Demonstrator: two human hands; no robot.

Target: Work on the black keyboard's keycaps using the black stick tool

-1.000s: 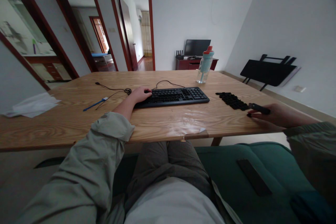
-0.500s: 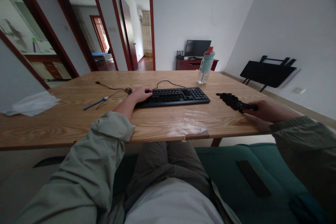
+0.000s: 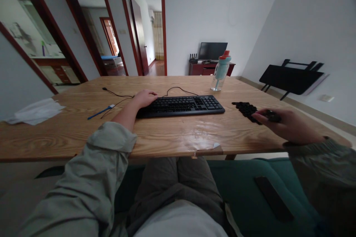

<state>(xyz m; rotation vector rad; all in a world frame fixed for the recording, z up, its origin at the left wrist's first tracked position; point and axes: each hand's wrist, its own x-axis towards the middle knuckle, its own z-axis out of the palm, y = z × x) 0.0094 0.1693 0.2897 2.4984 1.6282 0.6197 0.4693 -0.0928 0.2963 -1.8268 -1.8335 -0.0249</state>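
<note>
A black keyboard (image 3: 180, 106) lies on the wooden table (image 3: 167, 137); some of its key places look bare. My left hand (image 3: 144, 99) rests on its left end, with the fingers laid over the edge. To the right of the keyboard is a pile of small black pieces (image 3: 246, 109), perhaps keycaps. My right hand (image 3: 280, 120) is at the near right side of this pile, its fingers closed round something dark that I cannot make out.
A bottle with a red cap (image 3: 221, 70) stands behind the keyboard's right end. Left of the keyboard lie a blue brush (image 3: 98, 113), a cable (image 3: 118, 94) and white tissue (image 3: 37, 111). A dark bar lies on the green seat (image 3: 236, 181).
My right hand has turned and lifted slightly beside the pile; the dark handle-like shape seen in it before is now mostly hidden. My left hand has shifted slightly left. The view has shifted a little.
</note>
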